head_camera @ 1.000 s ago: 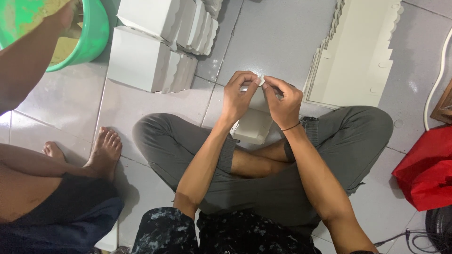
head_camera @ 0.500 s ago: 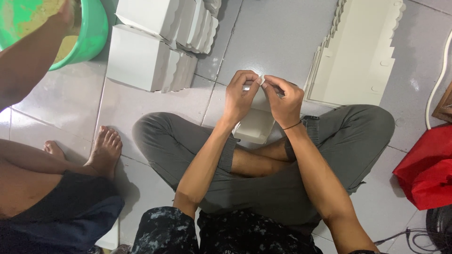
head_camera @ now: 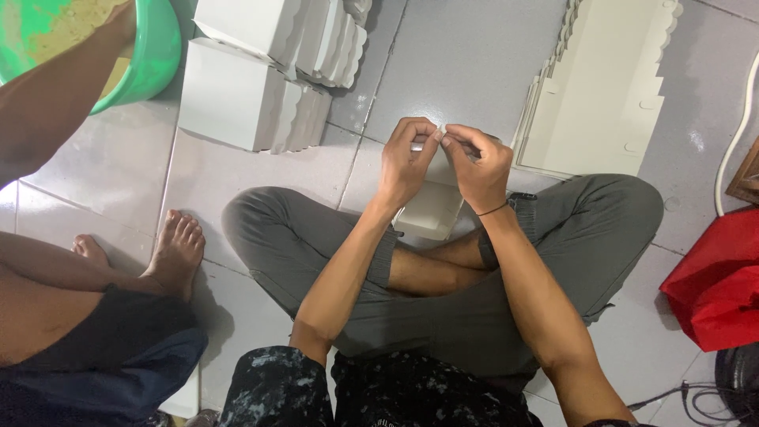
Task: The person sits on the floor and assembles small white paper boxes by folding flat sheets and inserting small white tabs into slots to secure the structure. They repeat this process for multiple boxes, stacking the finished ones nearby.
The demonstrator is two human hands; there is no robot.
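Cardboard box [head_camera: 431, 207] (white), top edge pinched by left hand [head_camera: 407, 162] and right hand [head_camera: 477, 168]; bare tiles beyond.

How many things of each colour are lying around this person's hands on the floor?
White: 3 — box being folded, pile of folded boxes, stack of flat cardboard blanks
Green: 1 — basin
Red: 1 — bag
Total: 5

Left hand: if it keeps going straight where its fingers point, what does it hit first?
The left hand points up and slightly right in the head view, pinching a small white folded piece with the right hand. Past that, bare grey floor tile; the way looks free, though depth is unclear.
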